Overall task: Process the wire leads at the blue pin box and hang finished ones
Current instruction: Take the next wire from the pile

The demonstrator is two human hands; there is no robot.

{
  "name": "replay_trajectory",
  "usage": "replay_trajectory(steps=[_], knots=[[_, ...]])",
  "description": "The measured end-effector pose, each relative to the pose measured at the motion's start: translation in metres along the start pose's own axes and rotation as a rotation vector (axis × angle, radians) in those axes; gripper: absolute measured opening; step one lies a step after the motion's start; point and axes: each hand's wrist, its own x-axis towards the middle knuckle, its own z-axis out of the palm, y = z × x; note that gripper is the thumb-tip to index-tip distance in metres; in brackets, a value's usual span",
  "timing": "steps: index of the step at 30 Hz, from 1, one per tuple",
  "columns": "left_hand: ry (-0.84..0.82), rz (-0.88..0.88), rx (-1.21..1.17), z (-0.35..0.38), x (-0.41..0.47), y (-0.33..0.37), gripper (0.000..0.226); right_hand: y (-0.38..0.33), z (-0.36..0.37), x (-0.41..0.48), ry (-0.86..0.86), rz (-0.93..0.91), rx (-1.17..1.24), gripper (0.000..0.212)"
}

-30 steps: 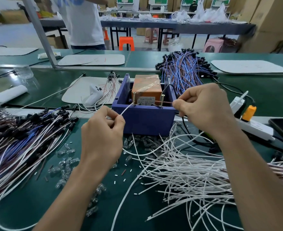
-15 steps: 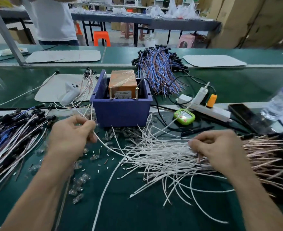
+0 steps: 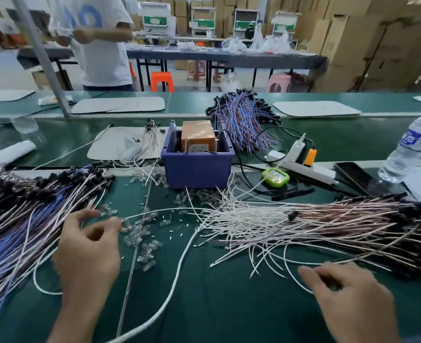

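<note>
Our left hand [image 3: 88, 246] hovers low over the dark green tabletop [image 3: 217, 305]. Its thumb and forefinger are curved and parted, and the other fingers are loosely bent. The end of one white lead [image 3: 160, 210] lies right at the forefinger tip, but blur keeps us from telling whether they touch. Just beyond that hand is a scatter of small clear glass bulbs [image 3: 140, 237].

Our right hand [image 3: 353, 303] is at lower right, palm down, with its fingers nearly straight and relaxed. Their tips reach the near edge of a fanned heap of thin white leads [image 3: 244, 226]. Right of that heap lie coppery pink leads [image 3: 348, 219] with black caps. At far left is a thick sheaf of blue, white and pink leads [image 3: 18, 219], also black-capped.

The blue pin box [image 3: 197, 170], a squat plastic bin, stands at centre beyond both hands and well apart from them. Inside it sits an orange block [image 3: 197, 133] wrapped in glossy tape, with two upright brass pins [image 3: 216, 144] in front. Behind the box rests a bundle of blue and purple leads [image 3: 241, 120]. To its right are a green timer [image 3: 275, 177], a white power strip [image 3: 303, 167], a dark phone [image 3: 353, 174] and a clear water bottle [image 3: 415, 144].
</note>
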Motion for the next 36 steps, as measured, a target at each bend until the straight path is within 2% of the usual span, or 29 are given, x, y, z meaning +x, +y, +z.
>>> replay_trajectory(steps=[1, 3, 4, 6, 9, 14, 18, 21, 24, 28, 33, 36], knots=[[0.047, 0.027, 0.001, -0.003, -0.002, 0.002, 0.018, -0.003, 0.007, 0.003, -0.018, -0.034, -0.011, 0.029], [0.067, 0.115, 0.047, -0.006, -0.004, 0.003, 0.031, -0.011, 0.021, 0.012, -0.064, -0.151, 0.025, 0.026], [0.040, 0.163, 0.062, -0.005, -0.004, 0.005, 0.030, -0.017, 0.027, 0.018, -0.094, -0.228, 0.042, 0.026], [-0.074, 0.258, 0.099, -0.001, -0.003, 0.013, 0.007, -0.030, 0.042, 0.032, -0.157, -0.366, 0.015, 0.035], [-0.238, 0.318, 0.140, 0.015, 0.000, 0.024, 0.031, -0.046, 0.064, 0.051, -0.238, -0.531, -0.141, 0.046], [-0.249, 0.345, 0.073, 0.043, 0.005, 0.037, 0.022, -0.053, 0.075, 0.067, -0.305, -0.488, -0.131, 0.051], [-0.302, 0.402, 0.115, 0.059, 0.005, 0.043, 0.021, -0.054, 0.072, 0.077, -0.257, -0.493, -0.131, 0.025], [-0.367, 0.521, 0.143, 0.073, -0.001, 0.049, 0.015, -0.060, 0.073, 0.087, -0.305, -0.477, -0.056, 0.016], [-0.505, 0.637, 0.134, 0.088, -0.008, 0.057, 0.029, -0.070, 0.076, 0.101, -0.373, -0.384, 0.120, 0.025], [-0.574, 0.717, 0.159, 0.097, -0.009, 0.059, 0.045, -0.083, 0.083, 0.114, -0.400, -0.392, 0.194, 0.032], [-0.522, 0.785, 0.211, 0.103, -0.005, 0.051, 0.024, -0.090, 0.093, 0.113, -0.387, -0.444, 0.217, 0.024], [-0.524, 0.711, 0.226, 0.103, 0.002, 0.042, 0.017, -0.087, 0.095, 0.108, -0.391, -0.449, 0.234, 0.033]])
